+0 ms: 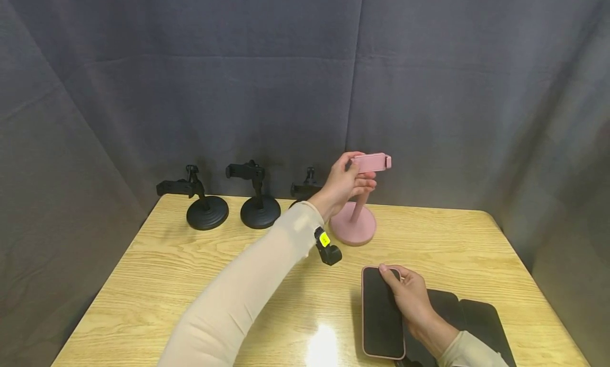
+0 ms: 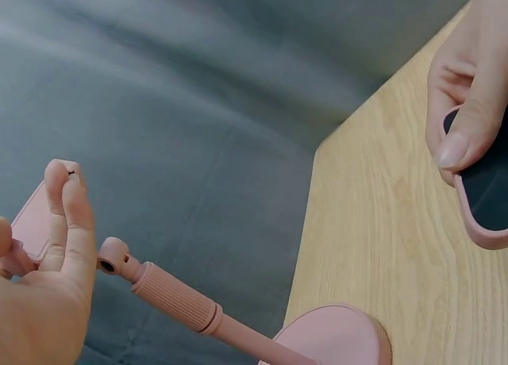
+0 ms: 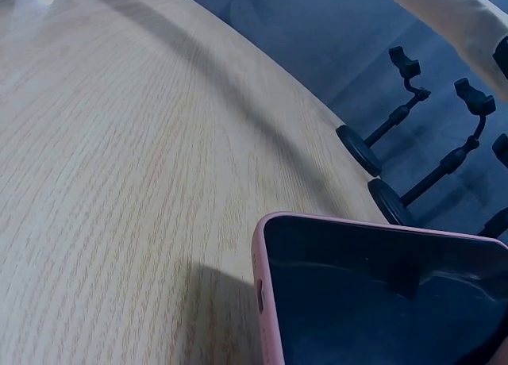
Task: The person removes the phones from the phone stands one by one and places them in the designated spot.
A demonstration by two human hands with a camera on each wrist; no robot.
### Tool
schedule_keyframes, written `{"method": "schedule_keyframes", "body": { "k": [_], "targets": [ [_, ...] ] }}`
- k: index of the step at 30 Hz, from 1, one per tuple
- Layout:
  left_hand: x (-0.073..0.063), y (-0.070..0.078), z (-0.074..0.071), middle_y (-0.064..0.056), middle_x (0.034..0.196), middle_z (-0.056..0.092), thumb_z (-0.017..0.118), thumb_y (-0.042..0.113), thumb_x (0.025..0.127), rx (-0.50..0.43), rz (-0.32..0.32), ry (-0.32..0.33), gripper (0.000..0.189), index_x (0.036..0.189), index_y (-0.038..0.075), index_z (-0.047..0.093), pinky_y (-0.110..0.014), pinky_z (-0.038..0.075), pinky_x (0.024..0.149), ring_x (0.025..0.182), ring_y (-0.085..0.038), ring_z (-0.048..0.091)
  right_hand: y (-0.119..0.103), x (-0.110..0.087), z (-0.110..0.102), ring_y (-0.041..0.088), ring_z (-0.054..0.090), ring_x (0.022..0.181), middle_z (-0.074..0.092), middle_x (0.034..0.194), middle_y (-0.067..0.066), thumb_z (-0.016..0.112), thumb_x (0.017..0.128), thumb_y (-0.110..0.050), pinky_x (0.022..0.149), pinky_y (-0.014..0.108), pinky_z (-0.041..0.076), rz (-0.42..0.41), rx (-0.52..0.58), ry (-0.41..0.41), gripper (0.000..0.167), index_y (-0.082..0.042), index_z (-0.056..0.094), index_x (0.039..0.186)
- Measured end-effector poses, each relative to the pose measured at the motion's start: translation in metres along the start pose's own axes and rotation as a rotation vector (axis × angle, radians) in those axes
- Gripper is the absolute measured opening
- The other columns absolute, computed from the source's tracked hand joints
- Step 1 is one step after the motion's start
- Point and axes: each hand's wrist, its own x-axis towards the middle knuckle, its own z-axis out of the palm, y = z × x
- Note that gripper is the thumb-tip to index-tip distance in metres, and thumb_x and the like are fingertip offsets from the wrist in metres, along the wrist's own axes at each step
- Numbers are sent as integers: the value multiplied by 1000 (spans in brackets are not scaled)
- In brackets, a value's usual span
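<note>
My left hand [image 1: 344, 186] holds the clamp [image 1: 370, 163] at the top of a pink phone stand [image 1: 351, 229]. In the left wrist view, fingers cover part of the clamp, and the stand's ribbed pole [image 2: 176, 297] slants down to its round base. With thumb on the front and fingers behind, my right hand [image 1: 415, 299] grips a smartphone [image 1: 381, 314] in a pink case near its upper right corner. Its screen is dark and faces up. The right wrist view shows the phone [image 3: 381, 293] over the wood, casting a shadow; most of the right hand lies outside that view.
Two black phone stands [image 1: 207, 213] [image 1: 260, 213] stand at the back left of the wooden table [image 1: 443, 245]. A third black stand [image 1: 305, 191] is partly hidden by my left arm. Flat black objects [image 1: 481, 319] lie beneath my right wrist. Grey curtain [image 1: 214, 102] surrounds the table.
</note>
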Motion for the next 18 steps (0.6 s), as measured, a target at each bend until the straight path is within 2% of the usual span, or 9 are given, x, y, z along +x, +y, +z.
{"method": "schedule_keyframes", "body": {
  "k": [4,11,14,18],
  "targets": [
    [3,-1,-3,-12,95,67,36,20,112,-9,12,14,33,143,18,44,-50,57,98,71,-14,68,1,-1,0,14,74,67,75,76,-5,57,104,-34,64,29,61,0,-7,-4,31,-5,66,114],
    [11,-2,-9,-7,91,66,35,23,112,18,22,37,34,145,16,41,-41,62,89,68,-11,68,-1,-4,2,14,74,67,75,76,-4,59,103,-35,64,30,61,1,-7,-8,34,-4,66,114],
    [13,-4,-9,-8,92,66,35,23,112,37,26,39,34,145,17,41,-46,60,93,67,-12,68,-1,-4,2,14,74,67,75,76,-4,58,103,-36,64,30,62,2,-6,-18,33,-5,67,113],
    [17,-5,-8,-8,90,66,35,24,112,46,25,44,35,145,16,42,-46,61,91,66,-14,68,1,-4,3,14,74,67,75,76,-4,58,103,-36,64,30,62,4,5,-20,33,-5,66,113]
  ]
}}
